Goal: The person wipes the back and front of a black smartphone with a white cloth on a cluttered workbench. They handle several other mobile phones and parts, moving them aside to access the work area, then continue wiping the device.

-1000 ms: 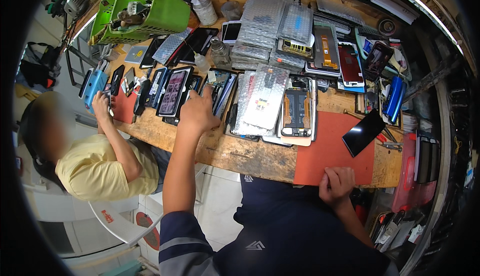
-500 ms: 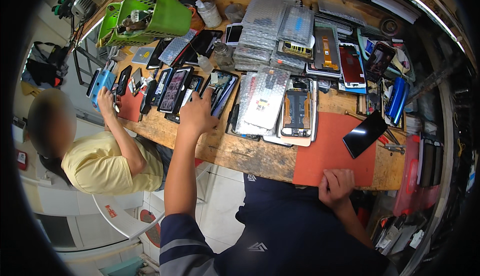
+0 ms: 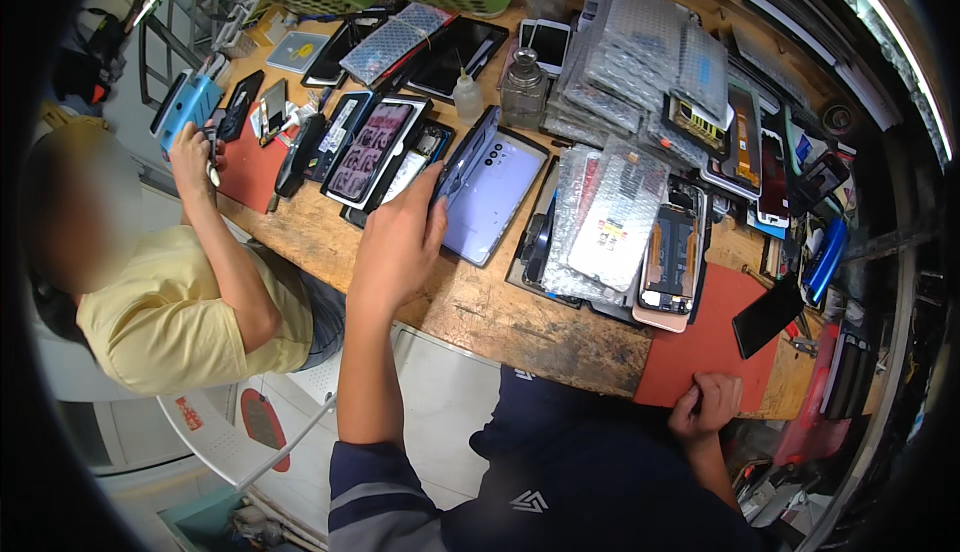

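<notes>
Mostly, the writing shows as small marks: a yellow-and-red label (image 3: 609, 227) on a bubble-wrapped pack (image 3: 632, 192), red print (image 3: 188, 413) on the chair back (image 3: 222, 444), and a pale angular emblem (image 3: 529, 501) on the dark shirt (image 3: 610, 477). Worn wood lies between the purple phone (image 3: 500, 192) and the front edge of the table (image 3: 530, 337). To the right, a red mat (image 3: 695, 347) reaches that edge, with a black phone (image 3: 768, 317) lying slantwise across its right side. The left hand (image 3: 400, 242) pinches a dark phone panel (image 3: 466, 164) between thumb and fingers, tilted up along the purple phone's left side; whether the two touch, I cannot tell. The purple phone lies back side up, just right of that hand and well apart from the right hand (image 3: 711, 404), which rests with loosely curled fingers at the mat's front edge.
</notes>
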Available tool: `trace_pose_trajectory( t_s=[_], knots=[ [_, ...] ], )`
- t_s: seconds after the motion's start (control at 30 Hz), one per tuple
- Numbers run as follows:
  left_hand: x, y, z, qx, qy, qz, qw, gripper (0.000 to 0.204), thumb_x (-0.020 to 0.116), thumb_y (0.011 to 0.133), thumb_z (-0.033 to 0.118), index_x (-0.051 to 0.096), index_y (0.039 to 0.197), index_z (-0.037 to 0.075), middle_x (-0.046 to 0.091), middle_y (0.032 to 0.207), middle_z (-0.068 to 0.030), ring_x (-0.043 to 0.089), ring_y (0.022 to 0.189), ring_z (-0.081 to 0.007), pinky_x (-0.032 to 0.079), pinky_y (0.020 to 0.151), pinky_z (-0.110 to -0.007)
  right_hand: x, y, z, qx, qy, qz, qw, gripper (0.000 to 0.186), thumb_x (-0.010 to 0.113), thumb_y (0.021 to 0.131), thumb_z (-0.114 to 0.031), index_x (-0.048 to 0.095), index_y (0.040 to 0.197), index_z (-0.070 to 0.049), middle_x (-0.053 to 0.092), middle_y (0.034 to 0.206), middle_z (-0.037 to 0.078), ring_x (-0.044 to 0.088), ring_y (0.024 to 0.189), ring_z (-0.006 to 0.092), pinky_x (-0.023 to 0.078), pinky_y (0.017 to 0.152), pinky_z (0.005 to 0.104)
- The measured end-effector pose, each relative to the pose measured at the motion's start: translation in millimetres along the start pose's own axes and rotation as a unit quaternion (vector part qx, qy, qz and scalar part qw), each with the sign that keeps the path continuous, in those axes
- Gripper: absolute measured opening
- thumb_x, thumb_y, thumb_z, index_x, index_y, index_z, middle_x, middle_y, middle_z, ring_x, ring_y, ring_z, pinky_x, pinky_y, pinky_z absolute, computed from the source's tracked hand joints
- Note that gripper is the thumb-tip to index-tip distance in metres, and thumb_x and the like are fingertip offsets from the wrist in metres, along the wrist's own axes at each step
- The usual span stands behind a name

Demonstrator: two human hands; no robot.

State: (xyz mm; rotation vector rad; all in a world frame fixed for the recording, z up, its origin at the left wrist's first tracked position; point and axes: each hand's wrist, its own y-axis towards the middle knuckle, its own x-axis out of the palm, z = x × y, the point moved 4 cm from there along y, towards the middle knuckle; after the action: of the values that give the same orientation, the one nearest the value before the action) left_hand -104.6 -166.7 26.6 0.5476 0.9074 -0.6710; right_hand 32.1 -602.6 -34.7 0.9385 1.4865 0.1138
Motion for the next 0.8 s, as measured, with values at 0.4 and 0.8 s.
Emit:
trace_pose_trajectory(
  t_s=[0.4,0.8],
  knots=[
    [27.4,-22.1,10.8,0.066,0.028,0.135,0.988,0.035,0.070,0.097,0.016,0.070,0.130,0.002,0.074,0.110,-0.0215,0.073,0.093,-0.0410,0.058,0.081,-0.047,2.0,1.7,-3.2,0.006,-0.040,-0.023,0.999,0.020,0.060,0.080,-0.006,0.068,0.097,0.001,0.058,0.087,0.017,0.054,0.074,0.0349,0.041,0.067,0.0453],
    [24.1,-17.0,18.9,0.039,0.095,0.134,0.986,0.045,0.060,0.095,-0.006,0.065,0.135,0.014,0.065,0.132,-0.0190,0.073,0.103,-0.0399,0.060,0.080,-0.047,0.7,1.8,-1.0,0.016,-0.023,-0.016,0.999,0.019,0.063,0.080,-0.008,0.068,0.097,-0.002,0.059,0.087,0.015,0.056,0.074,0.0339,0.042,0.067,0.0443]
  ],
)
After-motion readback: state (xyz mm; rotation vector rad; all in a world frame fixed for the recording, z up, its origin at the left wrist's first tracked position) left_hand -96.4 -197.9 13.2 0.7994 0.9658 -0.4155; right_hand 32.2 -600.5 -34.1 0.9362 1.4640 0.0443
